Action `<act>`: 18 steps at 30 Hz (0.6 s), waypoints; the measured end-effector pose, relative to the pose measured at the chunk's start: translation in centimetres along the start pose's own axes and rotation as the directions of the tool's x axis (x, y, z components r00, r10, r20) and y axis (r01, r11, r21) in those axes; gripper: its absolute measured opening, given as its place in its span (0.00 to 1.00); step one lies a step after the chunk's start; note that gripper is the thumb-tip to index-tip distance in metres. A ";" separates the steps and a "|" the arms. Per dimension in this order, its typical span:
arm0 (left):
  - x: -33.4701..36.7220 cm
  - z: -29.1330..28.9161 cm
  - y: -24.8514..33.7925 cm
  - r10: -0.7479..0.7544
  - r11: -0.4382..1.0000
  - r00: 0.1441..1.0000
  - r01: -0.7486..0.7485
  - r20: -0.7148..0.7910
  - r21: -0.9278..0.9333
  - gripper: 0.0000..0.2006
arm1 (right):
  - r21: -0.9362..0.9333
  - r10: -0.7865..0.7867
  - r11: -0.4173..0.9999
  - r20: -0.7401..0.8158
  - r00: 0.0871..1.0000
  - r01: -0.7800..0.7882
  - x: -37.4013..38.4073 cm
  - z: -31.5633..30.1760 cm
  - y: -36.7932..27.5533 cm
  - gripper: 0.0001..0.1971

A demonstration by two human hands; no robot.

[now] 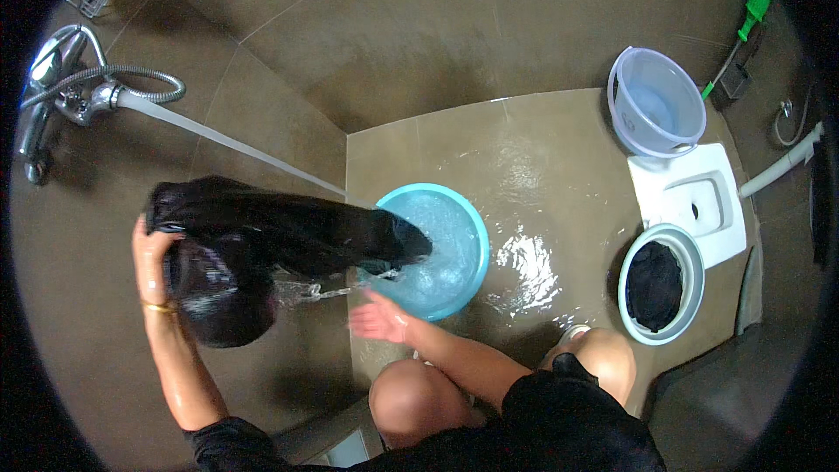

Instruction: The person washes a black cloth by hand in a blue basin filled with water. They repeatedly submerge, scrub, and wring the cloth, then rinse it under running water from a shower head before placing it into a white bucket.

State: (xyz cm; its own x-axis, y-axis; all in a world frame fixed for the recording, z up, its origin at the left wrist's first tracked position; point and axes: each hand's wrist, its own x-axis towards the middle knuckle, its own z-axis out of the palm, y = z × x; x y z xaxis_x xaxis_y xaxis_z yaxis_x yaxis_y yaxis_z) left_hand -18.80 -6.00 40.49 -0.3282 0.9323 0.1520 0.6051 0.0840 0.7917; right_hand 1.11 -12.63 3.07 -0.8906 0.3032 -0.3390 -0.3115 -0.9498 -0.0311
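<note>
My left hand [156, 249] is raised and grips a wet black garment [262, 240], which hangs dripping from it toward a light blue basin [468, 227] full of foamy water on the wet floor. The garment's lower end reaches the basin's near rim. My right hand [377, 319] is open, fingers spread and blurred, just below the garment and beside the basin, holding nothing. I am squatting, with my knees at the bottom of the view.
A wall tap [83, 96] pours a stream of water toward the basin. A second pale basin [690, 297] holds dark clothes at the right. A clear bucket [655, 105], a white squat toilet pan [690, 197] and a green-handled brush [743, 22] stand behind it.
</note>
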 end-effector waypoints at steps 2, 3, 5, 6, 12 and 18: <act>0.7 -4.2 0.6 0.098 0.995 0.995 -0.098 -0.022 0.006 0.13 | -0.146 0.001 0.984 0.568 0.823 0.099 -1.1 5.2 -1.3 0.32; 0.9 -5.7 0.4 0.204 0.979 0.978 -0.202 0.050 -0.039 0.14 | -0.122 -0.075 0.973 0.641 0.764 0.198 -2.9 7.8 -2.6 0.34; 0.5 -5.7 1.1 0.255 0.966 0.967 -0.255 -0.007 -0.052 0.17 | -0.022 -0.183 0.952 0.759 0.625 0.306 -3.7 10.4 -5.1 0.40; 0.9 -6.5 1.1 0.243 0.970 0.970 -0.243 0.018 0.027 0.19 | 0.046 -0.218 0.950 0.807 0.549 0.308 -3.6 11.4 -6.3 0.44; -6.9 3.6 0.2 0.401 0.910 0.916 -0.397 -0.003 0.121 0.31 | 0.245 -0.481 0.877 0.443 0.756 0.414 -7.2 15.5 -15.5 0.48; -9.1 10.6 -5.5 0.186 0.971 0.950 -0.217 0.250 0.104 0.51 | 0.270 -0.707 0.688 0.456 0.540 0.673 -15.2 18.6 -20.1 0.20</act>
State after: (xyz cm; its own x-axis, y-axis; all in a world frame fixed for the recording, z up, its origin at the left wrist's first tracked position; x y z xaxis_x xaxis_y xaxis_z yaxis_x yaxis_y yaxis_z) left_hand -11.45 -11.26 28.49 -0.0187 0.9894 0.1437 0.7342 -0.0839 0.6737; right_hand 14.70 3.29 26.33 -0.4121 0.8709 0.2678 -0.9034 -0.4288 0.0043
